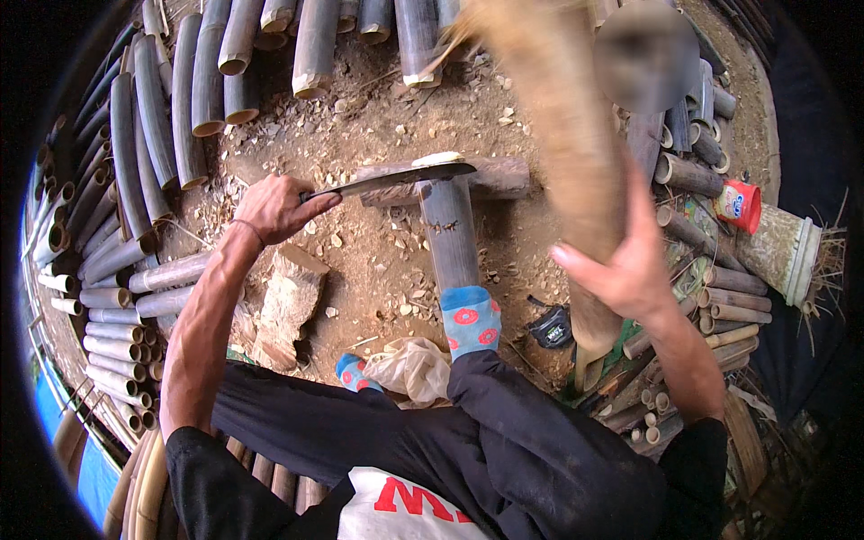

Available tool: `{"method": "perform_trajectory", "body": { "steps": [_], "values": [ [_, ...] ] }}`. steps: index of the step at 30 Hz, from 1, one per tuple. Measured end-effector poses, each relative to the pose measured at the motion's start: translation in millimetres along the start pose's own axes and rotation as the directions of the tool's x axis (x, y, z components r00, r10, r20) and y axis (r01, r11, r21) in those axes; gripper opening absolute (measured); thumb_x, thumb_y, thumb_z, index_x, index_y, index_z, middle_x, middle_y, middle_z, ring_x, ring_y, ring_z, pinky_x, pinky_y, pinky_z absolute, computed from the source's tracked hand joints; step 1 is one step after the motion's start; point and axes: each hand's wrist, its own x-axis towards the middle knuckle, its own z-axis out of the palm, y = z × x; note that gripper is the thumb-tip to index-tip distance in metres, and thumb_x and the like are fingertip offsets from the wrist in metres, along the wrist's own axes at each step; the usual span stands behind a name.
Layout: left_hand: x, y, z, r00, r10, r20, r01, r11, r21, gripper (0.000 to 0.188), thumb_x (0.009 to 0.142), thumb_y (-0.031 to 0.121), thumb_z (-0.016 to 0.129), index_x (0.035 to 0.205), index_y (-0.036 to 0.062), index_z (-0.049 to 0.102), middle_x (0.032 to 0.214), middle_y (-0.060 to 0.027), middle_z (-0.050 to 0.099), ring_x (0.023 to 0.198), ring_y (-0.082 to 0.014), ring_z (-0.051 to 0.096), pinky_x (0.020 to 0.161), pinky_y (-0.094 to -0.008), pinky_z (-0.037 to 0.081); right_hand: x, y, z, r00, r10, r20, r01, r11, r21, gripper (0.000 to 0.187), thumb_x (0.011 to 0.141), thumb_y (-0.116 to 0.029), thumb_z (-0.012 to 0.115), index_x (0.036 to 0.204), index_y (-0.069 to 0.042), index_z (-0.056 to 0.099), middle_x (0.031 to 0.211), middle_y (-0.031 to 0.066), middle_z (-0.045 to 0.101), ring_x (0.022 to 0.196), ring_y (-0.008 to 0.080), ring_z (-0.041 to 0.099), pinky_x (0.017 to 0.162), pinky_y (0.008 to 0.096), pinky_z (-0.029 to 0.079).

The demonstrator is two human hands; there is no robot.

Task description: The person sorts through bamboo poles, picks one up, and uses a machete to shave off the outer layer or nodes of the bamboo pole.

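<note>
My left hand [277, 207] is closed round the handle of a machete [396, 180]. The dark blade reaches to the right, against the pale cut end of a grey bamboo section [450, 236]. That bamboo's far end rests on a short log [506, 178] lying crosswise. My foot, in a blue sock with red rings [471, 319], presses on its near end. Over to the right, my right hand [621, 270] grips a thick wooden club [576, 153], its thumb across the wood. Motion blurs the club, and its top runs out of the picture.
Cut bamboo tubes lie along the far side [315, 49], the left [112, 346] and the right [733, 301]. A wood chunk [290, 301], a pale cloth bag [409, 369] and a black pouch [551, 326] lie nearby. A red container [738, 205] sits beside a dirty bucket [778, 247].
</note>
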Motion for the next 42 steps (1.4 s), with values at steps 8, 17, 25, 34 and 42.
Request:
{"method": "perform_trajectory", "body": {
  "steps": [8,17,25,34,42],
  "values": [
    [7,-4,-1,0.997,0.023,0.078,-0.022,1.000,-0.007,0.064,0.084,0.066,0.051,0.081,0.0058,0.072,0.057,-0.0153,0.058,0.056,-0.0325,0.060,0.057,-0.0440,0.046,54,-17,-13,0.990,-0.143,-0.001,0.142,0.983,-0.115,0.077,0.075,-0.014,0.071,0.139,-0.001,0.031,0.122,0.0218,0.055,0.106,0.0325,0.060,0.095,0.0402,0.048],
    [21,-4,-2,0.993,0.010,0.122,-0.011,1.000,0.009,0.066,0.084,0.069,0.049,0.075,0.0076,0.071,0.056,-0.0112,0.059,0.053,-0.0270,0.057,0.057,-0.0442,0.047,26,9,10,0.857,0.363,0.366,-0.303,0.929,-0.212,0.088,0.070,-0.016,0.073,0.144,-0.003,0.028,0.134,0.0202,0.049,0.124,0.0308,0.049,0.107,0.0367,0.036],
    [20,-4,5,0.988,0.057,0.143,-0.054,0.998,-0.027,0.073,0.082,0.073,0.047,0.073,0.0047,0.070,0.055,-0.0126,0.056,0.053,-0.0285,0.057,0.058,-0.0443,0.046,21,25,6,0.927,-0.302,-0.221,0.283,0.953,-0.111,0.066,0.076,-0.016,0.067,0.131,0.003,0.037,0.111,0.0179,0.059,0.100,0.0269,0.062,0.090,0.0396,0.051],
    [32,-1,0,0.948,0.076,0.308,-0.074,0.997,-0.017,0.069,0.082,0.071,0.051,0.070,0.0055,0.069,0.056,-0.0074,0.059,0.054,-0.0174,0.060,0.055,-0.0371,0.049,3,0,6,0.998,-0.054,-0.041,0.053,0.998,-0.015,0.093,0.070,-0.011,0.074,0.144,0.006,0.020,0.137,0.0209,0.042,0.129,0.0269,0.041,0.108,0.0358,0.032],
    [51,33,-87,0.988,0.153,0.003,-0.142,0.910,0.389,0.066,0.075,0.074,0.058,0.059,0.0096,0.059,0.049,-0.0016,0.050,0.041,-0.0129,0.045,0.040,-0.0331,0.036,-16,15,-19,0.983,0.171,-0.063,-0.150,0.957,0.248,0.070,0.071,-0.016,0.077,0.129,0.002,0.042,0.114,0.0129,0.058,0.106,0.0202,0.057,0.094,0.0334,0.044]
  ]
}}
